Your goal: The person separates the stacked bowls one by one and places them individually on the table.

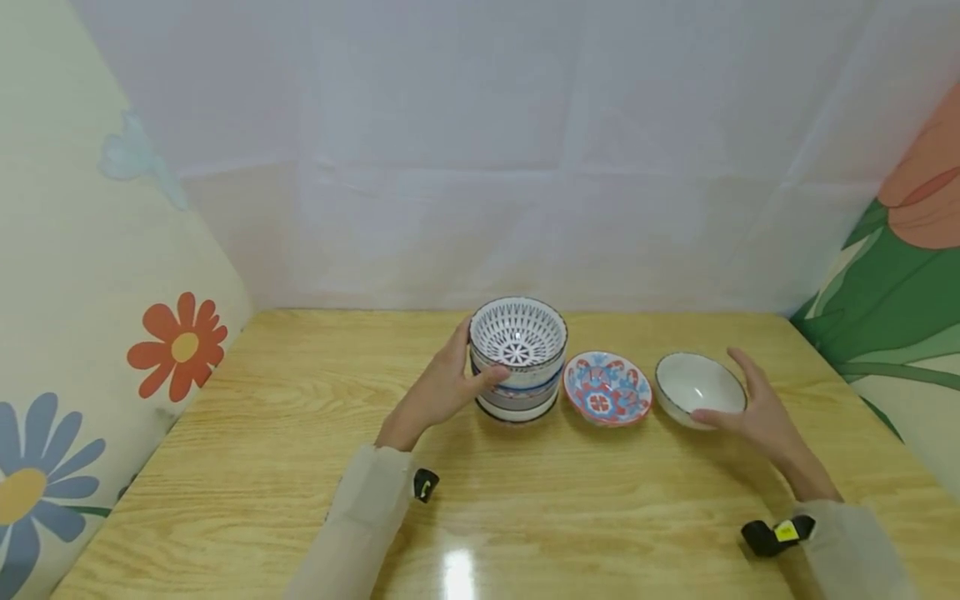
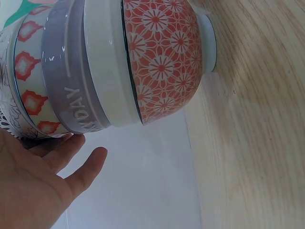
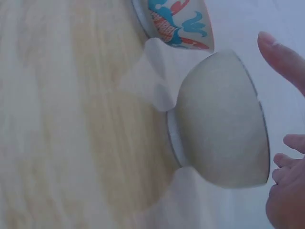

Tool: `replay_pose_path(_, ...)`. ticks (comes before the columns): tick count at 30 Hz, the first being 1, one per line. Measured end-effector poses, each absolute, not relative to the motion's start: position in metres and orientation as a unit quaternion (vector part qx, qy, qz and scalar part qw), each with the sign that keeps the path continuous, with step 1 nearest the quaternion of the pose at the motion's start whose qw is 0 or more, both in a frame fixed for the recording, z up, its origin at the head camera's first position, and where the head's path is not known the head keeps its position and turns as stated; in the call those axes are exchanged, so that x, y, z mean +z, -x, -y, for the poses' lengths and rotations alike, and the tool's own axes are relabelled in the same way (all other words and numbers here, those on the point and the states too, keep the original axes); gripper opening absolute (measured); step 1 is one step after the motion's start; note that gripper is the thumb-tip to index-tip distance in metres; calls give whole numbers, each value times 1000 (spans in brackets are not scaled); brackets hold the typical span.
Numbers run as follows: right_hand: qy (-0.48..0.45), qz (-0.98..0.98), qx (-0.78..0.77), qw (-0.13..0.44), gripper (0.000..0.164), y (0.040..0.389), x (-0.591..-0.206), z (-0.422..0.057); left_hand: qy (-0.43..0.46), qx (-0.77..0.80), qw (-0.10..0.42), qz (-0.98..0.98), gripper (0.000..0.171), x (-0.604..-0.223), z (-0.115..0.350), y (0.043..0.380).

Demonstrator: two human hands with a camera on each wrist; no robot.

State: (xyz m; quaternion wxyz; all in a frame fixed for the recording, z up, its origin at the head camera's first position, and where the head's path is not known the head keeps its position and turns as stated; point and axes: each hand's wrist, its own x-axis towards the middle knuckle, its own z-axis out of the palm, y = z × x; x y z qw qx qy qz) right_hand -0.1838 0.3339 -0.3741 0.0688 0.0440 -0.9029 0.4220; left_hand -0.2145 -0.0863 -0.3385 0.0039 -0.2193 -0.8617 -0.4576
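From where I stand, the person's left hand (image 1: pixel 446 385) holds the side of a tall stack of glazed ceramic bowls (image 1: pixel 521 382), thumb across the near side and fingers round the left. The topmost, a white bowl with a dark radiating pattern and dark rim (image 1: pixel 517 333), sits level. Lower down come a white band with red motifs (image 2: pixel 32 64), a purple-grey bowl with raised lettering (image 2: pixel 71 71), a plain off-white band (image 2: pixel 107 62) and, at the bottom, a red bowl covered in white flowers (image 2: pixel 162 59), its pale foot on the table. The lowest finger of that hand stands off the stack.

The right hand (image 1: pixel 761 417) is spread wide about a plain off-white round bowl with a thin dark rim (image 1: pixel 697 387), thumb on the near side, other fingers beyond the right edge. I cannot tell whether any fingertip touches it; it stands upright on the table.

Between the stack and that plain bowl sits a shallow bowl patterned in red and blue (image 1: pixel 607 389), just beside both.

All of them rest toward the far side of a light wood-grain table (image 1: pixel 300 500), before a white cloth backdrop (image 1: pixel 450 167). Pale sleeves (image 1: pixel 367 500) cover both forearms, and a black device with a yellow patch (image 1: pixel 765 537) sits by the right wrist.
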Motion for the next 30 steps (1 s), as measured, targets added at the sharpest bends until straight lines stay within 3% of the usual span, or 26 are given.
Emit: replay_pose_path(30,-95,892,441,-5,107,206,-337,-286,211,-453,-15,866,105,-336,86,217)
